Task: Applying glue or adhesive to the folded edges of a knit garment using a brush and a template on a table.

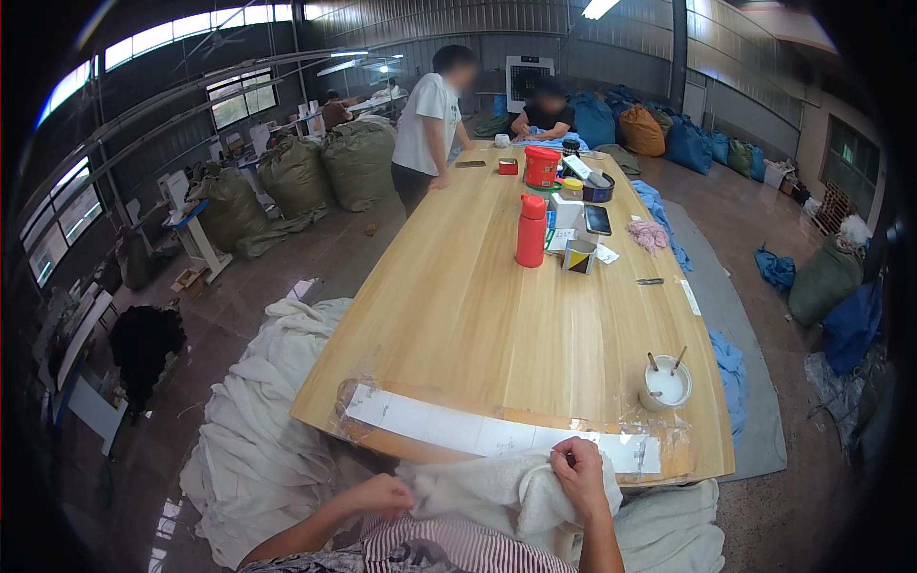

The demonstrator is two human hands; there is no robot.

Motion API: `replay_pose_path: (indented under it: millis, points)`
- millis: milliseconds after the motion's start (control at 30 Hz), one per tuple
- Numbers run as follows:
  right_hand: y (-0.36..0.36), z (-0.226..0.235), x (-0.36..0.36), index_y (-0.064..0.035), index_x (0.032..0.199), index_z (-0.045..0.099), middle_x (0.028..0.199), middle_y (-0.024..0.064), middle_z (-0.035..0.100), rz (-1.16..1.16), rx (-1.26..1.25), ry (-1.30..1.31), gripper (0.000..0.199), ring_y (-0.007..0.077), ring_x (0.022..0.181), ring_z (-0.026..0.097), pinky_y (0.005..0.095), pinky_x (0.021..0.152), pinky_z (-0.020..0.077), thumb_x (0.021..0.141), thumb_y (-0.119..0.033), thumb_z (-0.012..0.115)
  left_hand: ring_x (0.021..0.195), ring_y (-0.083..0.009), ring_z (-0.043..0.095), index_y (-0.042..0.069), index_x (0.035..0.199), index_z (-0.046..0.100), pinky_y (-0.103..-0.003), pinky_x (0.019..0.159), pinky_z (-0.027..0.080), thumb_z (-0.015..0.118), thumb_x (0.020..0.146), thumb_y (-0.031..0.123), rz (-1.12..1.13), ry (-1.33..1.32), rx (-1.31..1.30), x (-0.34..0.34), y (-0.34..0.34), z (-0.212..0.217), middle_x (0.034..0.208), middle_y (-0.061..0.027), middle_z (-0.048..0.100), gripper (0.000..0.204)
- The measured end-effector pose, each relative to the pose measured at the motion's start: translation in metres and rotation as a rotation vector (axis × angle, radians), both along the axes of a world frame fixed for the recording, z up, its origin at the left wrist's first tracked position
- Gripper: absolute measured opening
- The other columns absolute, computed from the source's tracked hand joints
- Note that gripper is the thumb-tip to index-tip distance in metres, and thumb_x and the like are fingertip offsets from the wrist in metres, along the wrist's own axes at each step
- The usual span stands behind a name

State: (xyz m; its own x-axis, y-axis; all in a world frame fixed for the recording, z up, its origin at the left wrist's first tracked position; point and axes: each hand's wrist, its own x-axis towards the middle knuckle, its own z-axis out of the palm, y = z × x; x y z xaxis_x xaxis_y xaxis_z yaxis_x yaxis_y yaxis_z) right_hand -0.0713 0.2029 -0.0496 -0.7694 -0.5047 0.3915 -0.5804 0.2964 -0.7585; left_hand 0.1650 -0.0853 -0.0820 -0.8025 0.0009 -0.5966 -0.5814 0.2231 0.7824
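Note:
A white, fleecy cloth lies bunched over the table's near edge, in front of my body. At its left end my left hand is closed on the cloth. My right hand pinches the cloth's upper right part, close above the table edge. Just beyond both hands, a long white paper strip is taped along the near end of the wooden table. To the right of it stands a white tub with whitish contents and several sticks in it.
Piles of white cloth lie on the floor at the left and below the table's right corner. Farther up the table are a red bottle, a red bucket and a phone. A person leans at the far left edge; another sits beyond.

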Motion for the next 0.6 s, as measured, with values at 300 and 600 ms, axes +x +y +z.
replay_pose_path:
  millis: [300,600]
  points:
    - [-0.010,-0.019,-0.002,-0.0054,0.077,0.064,0.072,0.0089,0.061,-0.083,0.071,0.052,0.008,0.0253,0.074,0.055,0.0362,0.070,0.0453,0.077,-0.013,0.066,0.118,-0.0439,0.048,-0.009,0.127,0.041,-0.046,0.096,0.049,0.047,0.092,0.000,0.780,-0.192,1.214,0.014,0.024,-0.067,0.131,-0.0286,0.044,0.037]
    - [-0.015,-0.019,-0.005,-0.0062,0.078,0.065,0.070,0.0087,0.062,-0.084,0.134,0.145,0.008,0.0267,0.074,0.056,0.0367,0.073,0.0449,0.077,-0.014,0.064,0.124,-0.0422,0.044,-0.004,0.135,0.034,-0.053,0.103,0.043,0.041,0.092,-0.004,0.726,-0.234,1.319,-0.059,0.065,-0.106,0.139,-0.0219,0.040,0.044]
